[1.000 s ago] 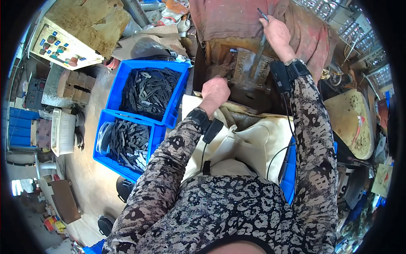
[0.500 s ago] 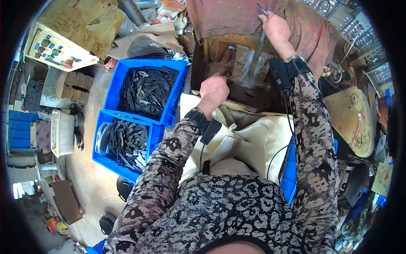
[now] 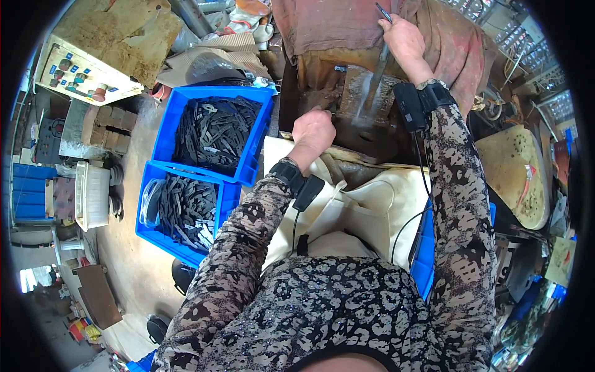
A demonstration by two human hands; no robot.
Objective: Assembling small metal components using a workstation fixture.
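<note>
At the far right of a wet machine basin (image 3: 372, 144), my right hand (image 3: 406, 44) is closed, with a slim dark strip (image 3: 383, 12) sticking out above the thumb. Below that hand a grey metal bar (image 3: 379, 69) slants down into the basin; whether the fingers also grip it cannot be made out. Pale water or spray (image 3: 361, 110) shows by its lower end, against a worn, wet block (image 3: 353, 87). My left hand (image 3: 314, 131) is closed at the near left edge of the basin, and whatever its fingers hold is hidden.
Two blue bins (image 3: 162, 133) full of dark flat metal strips (image 3: 217, 133) stand at my left. A reddish cloth (image 3: 334, 28) drapes over the machine. White apron cloth (image 3: 372, 208) covers my lap. A control box (image 3: 80, 77) is far left, a stained cream board (image 3: 514, 177) at right.
</note>
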